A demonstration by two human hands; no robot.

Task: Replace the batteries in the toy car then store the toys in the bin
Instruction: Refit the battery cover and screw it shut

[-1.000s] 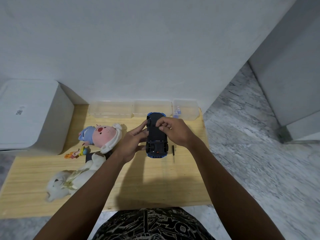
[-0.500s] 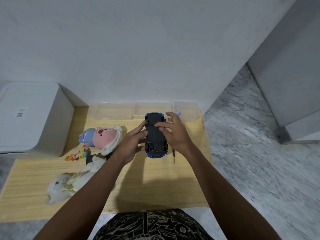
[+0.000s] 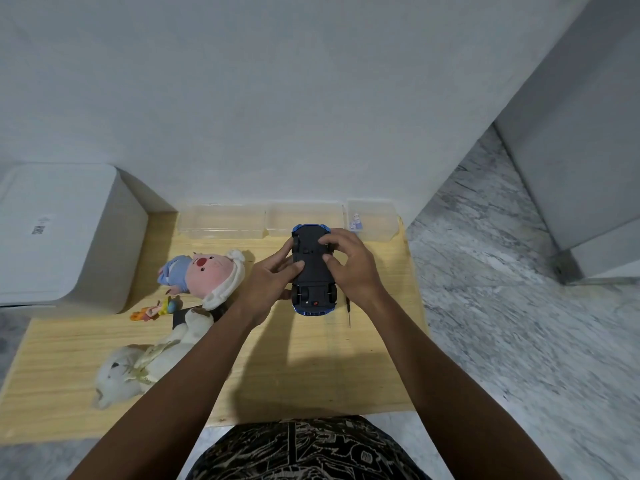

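Observation:
A blue toy car (image 3: 313, 271) is held upside down over the wooden table (image 3: 311, 368), its black underside facing me. My left hand (image 3: 270, 282) grips its left side with the thumb on the underside. My right hand (image 3: 349, 268) holds the right side, fingertips pressing on the black base near the front wheels. A thin dark screwdriver (image 3: 348, 311) lies on the table just right of the car, partly behind my right wrist. The white bin (image 3: 65, 237) with its lid on stands at the left.
A pink and blue plush (image 3: 204, 271), a white plush (image 3: 145, 365) and a small orange figure (image 3: 152, 310) lie left of my arms. Three clear plastic containers (image 3: 221, 223) line the back wall; the right one (image 3: 372, 223) holds small batteries (image 3: 356, 223). Marble floor lies to the right.
My right hand's fingers shifted over the car's underside, spreading out and then curling back onto the base near the front. The car stays upside down in both hands.

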